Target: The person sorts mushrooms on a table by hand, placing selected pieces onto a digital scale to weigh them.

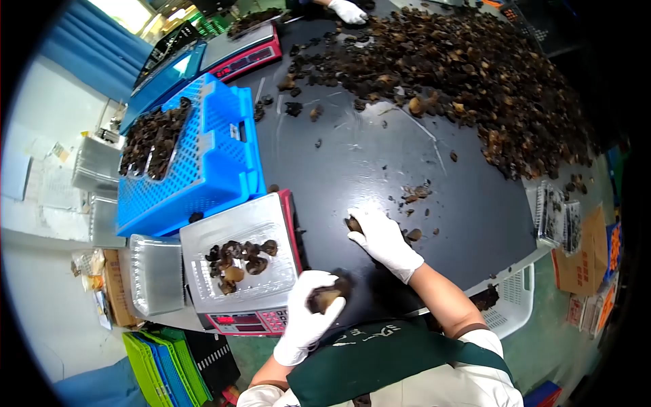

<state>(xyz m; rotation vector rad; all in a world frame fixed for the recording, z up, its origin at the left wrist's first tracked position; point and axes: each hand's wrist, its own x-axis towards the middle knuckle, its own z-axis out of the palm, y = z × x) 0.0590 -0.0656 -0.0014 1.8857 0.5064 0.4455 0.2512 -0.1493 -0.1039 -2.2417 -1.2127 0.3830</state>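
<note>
My left hand (305, 315), in a white glove, is closed around dark brown wood ear mushrooms (326, 297) beside the near scale. My right hand (381, 239), also gloved in white, reaches over the black tabletop (325, 176). Its thumb and fingers are around a brown wood ear mushroom (352, 224). To the left, a clear plastic tray (274, 281) holding several mushroom pieces (234, 263) rests on the red-edged digital scale (193, 241). Small loose bits (415, 193) lie just beyond my right hand.
A large mushroom pile (468, 81) covers the far right. A blue crate (234, 152) with a filled tray on top stands left, near stacked clear trays (156, 275). Another person's gloved hand (348, 11) is at the far edge. A white basket (519, 305) sits below the right edge.
</note>
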